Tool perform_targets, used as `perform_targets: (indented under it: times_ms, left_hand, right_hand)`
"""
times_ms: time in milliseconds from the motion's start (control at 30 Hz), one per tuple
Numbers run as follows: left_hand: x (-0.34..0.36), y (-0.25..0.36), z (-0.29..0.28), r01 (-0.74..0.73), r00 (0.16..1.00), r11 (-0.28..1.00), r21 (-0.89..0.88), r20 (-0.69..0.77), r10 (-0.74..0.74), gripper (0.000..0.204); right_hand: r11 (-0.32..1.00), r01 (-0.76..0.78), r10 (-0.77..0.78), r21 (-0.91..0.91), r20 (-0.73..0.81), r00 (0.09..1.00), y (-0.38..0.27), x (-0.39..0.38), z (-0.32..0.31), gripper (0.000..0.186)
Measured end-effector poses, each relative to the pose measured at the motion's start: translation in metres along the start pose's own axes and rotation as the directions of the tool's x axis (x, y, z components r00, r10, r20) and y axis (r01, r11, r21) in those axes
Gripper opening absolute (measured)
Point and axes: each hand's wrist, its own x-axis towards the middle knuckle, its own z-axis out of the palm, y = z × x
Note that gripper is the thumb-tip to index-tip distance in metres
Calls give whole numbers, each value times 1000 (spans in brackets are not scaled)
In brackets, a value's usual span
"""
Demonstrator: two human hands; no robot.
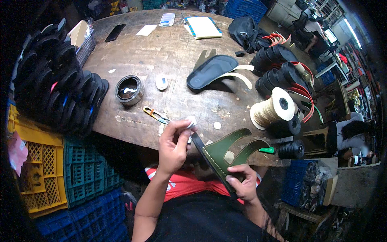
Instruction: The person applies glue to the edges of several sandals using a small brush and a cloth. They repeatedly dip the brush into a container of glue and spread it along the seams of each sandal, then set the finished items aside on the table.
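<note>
My right hand (244, 182) grips a green sandal (219, 147) near one end, thumb on top. The sandal is tilted, its dark sole edge toward my left hand; light stitching follows the edge and two straps arch away. My left hand (174, 146) is closed, pinching a small white piece (192, 121) just beside the sole's far end. Its exact kind is not clear. Beyond lie a yellow cutter (151, 113), an open tin of dark liquid (129, 90) and a white oval object (162, 82). A black sandal sole (211, 72) with pale straps rests further back.
Stacked black soles (60, 84) rise at the left above yellow (42, 165) and teal crates (86, 173). At the right stand a spool of cream cord (266, 109), more sandals and a black thread spool (291, 149). A notepad (203, 27), phone (115, 33) and black bag (244, 32) lie far back.
</note>
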Motion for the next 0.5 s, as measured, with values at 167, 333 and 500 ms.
perform_targets:
  times_ms: [167,333,500]
  left_hand:
    - [28,-5,-10,-57,998,997,61,28,55,19]
    - [44,-23,-2,-92,987,949,301,-99,127,19]
    - [41,-26,15,-166,946,858,486,-166,277,19]
  right_hand:
    - [943,273,-206,-192,309,929,-38,75,-33,32]
    - [862,138,28,-488,318,948,-60,141,-38,41]
    - [326,398,-416,-858,248,875,-59,161,-13,46]
